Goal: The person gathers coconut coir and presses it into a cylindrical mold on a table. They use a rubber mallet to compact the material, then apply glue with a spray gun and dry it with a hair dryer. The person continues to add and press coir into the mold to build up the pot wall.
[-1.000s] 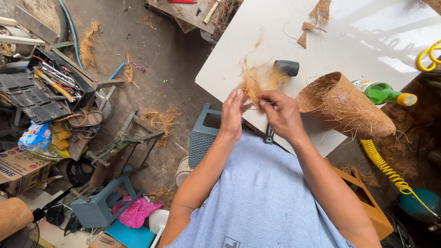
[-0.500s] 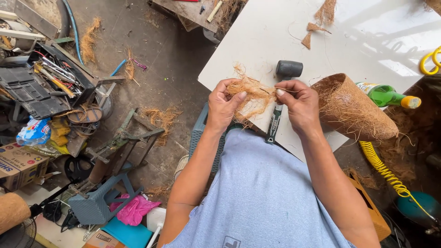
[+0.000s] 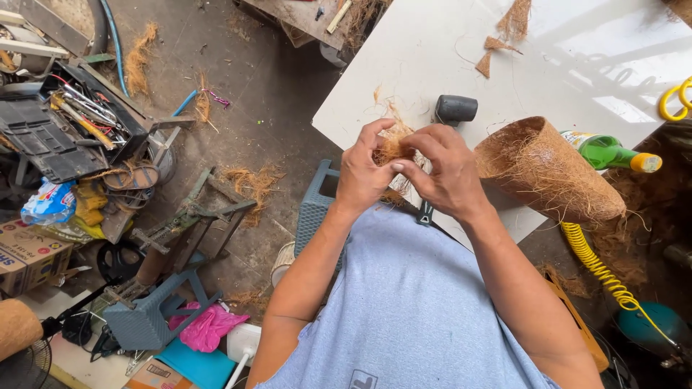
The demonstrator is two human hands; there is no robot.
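Observation:
My left hand [image 3: 365, 173] and my right hand [image 3: 443, 171] are pressed together over the near corner of the white table [image 3: 432, 50]. Both grip a small wad of brown coconut fibre [image 3: 393, 146] between the fingertips. A cone-shaped pot of coconut husk [image 3: 544, 171] lies on its side just right of my right hand. A black rubber mallet head [image 3: 455, 109] rests on the table behind my hands, and its handle end [image 3: 425, 213] shows below my right hand.
A green bottle with a yellow cap [image 3: 611, 155] lies behind the cone. Fibre scraps [image 3: 504, 29] lie far on the table. A yellow coiled hose [image 3: 595, 263] hangs at right. An open toolbox [image 3: 76, 122], a grey stool [image 3: 148, 320] and clutter cover the floor at left.
My hands have closed in on each other, and the loose spread of fibre has been bunched into a tight wad between the fingertips.

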